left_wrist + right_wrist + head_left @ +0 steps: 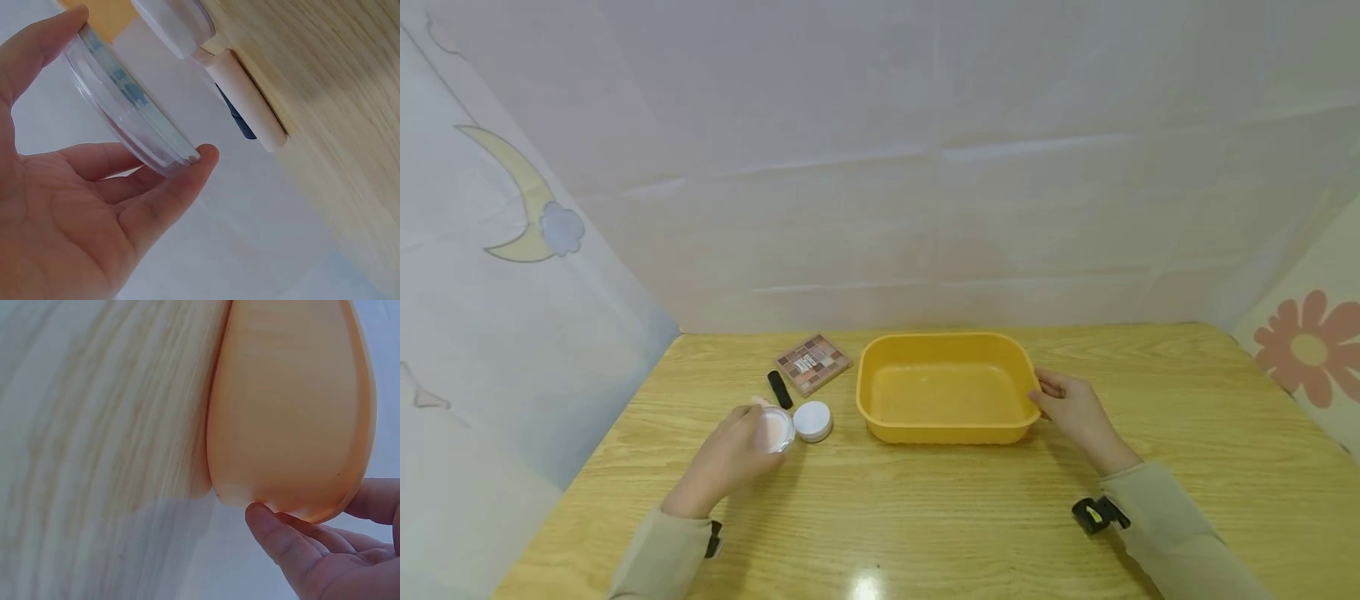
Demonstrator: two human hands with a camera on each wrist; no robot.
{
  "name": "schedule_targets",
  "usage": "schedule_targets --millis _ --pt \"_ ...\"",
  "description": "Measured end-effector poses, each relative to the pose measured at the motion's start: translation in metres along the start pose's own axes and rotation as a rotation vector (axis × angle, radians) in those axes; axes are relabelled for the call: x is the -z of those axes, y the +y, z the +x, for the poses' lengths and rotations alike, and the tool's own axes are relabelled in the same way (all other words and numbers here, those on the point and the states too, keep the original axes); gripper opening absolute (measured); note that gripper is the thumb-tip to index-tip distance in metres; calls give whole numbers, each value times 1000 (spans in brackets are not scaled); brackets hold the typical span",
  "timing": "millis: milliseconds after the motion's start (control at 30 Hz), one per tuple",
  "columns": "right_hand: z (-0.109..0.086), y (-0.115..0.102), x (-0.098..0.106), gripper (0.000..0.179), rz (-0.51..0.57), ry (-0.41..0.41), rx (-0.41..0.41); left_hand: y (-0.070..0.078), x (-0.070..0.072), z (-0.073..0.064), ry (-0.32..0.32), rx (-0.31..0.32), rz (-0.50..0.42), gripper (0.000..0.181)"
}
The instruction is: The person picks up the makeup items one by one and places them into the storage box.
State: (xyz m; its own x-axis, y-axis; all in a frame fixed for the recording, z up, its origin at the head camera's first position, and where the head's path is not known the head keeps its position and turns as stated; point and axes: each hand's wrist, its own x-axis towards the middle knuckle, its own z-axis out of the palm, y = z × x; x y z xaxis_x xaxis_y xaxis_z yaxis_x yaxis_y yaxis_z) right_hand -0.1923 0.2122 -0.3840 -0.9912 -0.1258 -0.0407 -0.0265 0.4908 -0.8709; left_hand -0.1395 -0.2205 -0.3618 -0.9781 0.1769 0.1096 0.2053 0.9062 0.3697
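In the head view my left hand [730, 454] holds a round, clear-edged powder compact [778, 429] by its rim. The left wrist view shows this compact [128, 103] tilted between thumb and fingers, above the table. Just beside it stands a round white jar [813, 421]. A pale pink tube [247, 103] lies near the jar, mostly behind my left hand in the head view. My right hand [1075, 412] grips the right end of a yellow plastic basin [947, 435], thumb at the rim and fingers against the outer wall [281, 456].
Behind the jar lie a short black tube [780, 389] and an eyeshadow palette [814, 364] with a checkered cover. The basin has nothing in it. A pale cloth backdrop [925, 208] rises along the back edge of the wooden table [925, 517].
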Motion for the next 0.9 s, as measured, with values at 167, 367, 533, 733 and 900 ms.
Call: schedule_targets --millis 167,367,533,733,900 --pt "2 0 1 54 1 3 11 6 -1 1 -8 11 -22 61" --pt "1 0 1 53 -6 9 11 12 -4 3 -21 15 -46 62" --pt "1 1 0 53 -8 11 8 15 -6 2 -27 25 -50 66" --pt "0 1 0 53 -2 8 3 18 -7 3 -36 12 -34 71" --pt "0 3 0 53 -4 9 13 21 -6 3 -41 11 -32 76"
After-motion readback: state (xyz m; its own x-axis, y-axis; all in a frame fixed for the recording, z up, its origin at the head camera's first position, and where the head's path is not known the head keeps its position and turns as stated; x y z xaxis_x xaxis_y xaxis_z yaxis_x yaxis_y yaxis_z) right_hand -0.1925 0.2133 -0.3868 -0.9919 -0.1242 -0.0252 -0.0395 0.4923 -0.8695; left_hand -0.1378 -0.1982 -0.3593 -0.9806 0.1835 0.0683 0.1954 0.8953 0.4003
